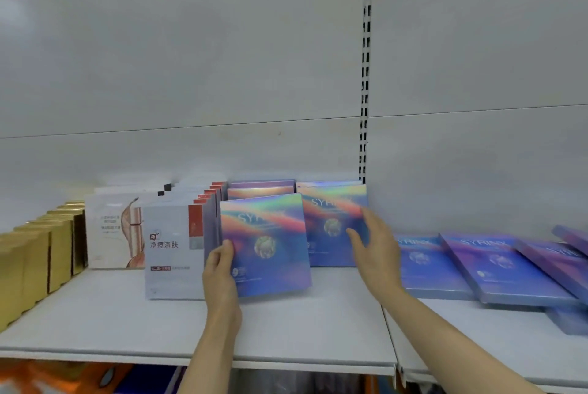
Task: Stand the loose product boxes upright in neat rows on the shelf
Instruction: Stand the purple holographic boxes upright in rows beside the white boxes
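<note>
An iridescent blue box stands upright at the front of a row on the white shelf. My left hand grips its left edge, thumb on the front face. A second row of the same boxes stands just to the right, a little further back. My right hand is open, fingers spread, at the right edge of that row's front box; whether it touches is unclear. Several loose blue boxes lie flat and overlapping on the shelf to the right.
White and grey boxes stand in rows to the left of the blue ones, then cream boxes and gold boxes at the far left. A slotted upright divides the back panel. Orange goods show below the shelf.
</note>
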